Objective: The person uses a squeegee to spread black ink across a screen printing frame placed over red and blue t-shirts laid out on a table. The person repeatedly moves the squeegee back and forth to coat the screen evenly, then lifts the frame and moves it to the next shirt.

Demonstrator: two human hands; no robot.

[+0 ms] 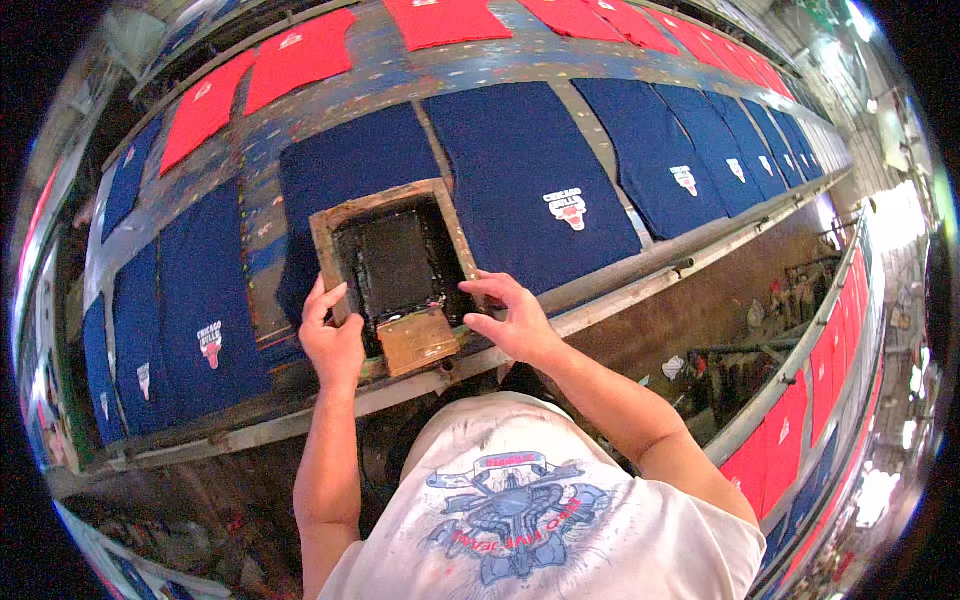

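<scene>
A wooden screen-printing frame (376,197) with dark mesh lies over a navy fabric piece (350,145) on the long bench. A tan wooden block (418,338) sits across the frame's lower end. My left hand (330,330) grips the frame's left side, fingers curled round the edge. My right hand (510,315) holds the right side near the lower corner, thumb and fingers on the edge. The fabric directly under the frame is hidden.
Navy pieces with white-and-red prints (530,140) line the bench (270,310) on both sides of me. Red pieces (295,65) lie along its far side. A rail runs along the near edge. Another rack of red pieces (770,460) stands at the right, beyond a dark walkway.
</scene>
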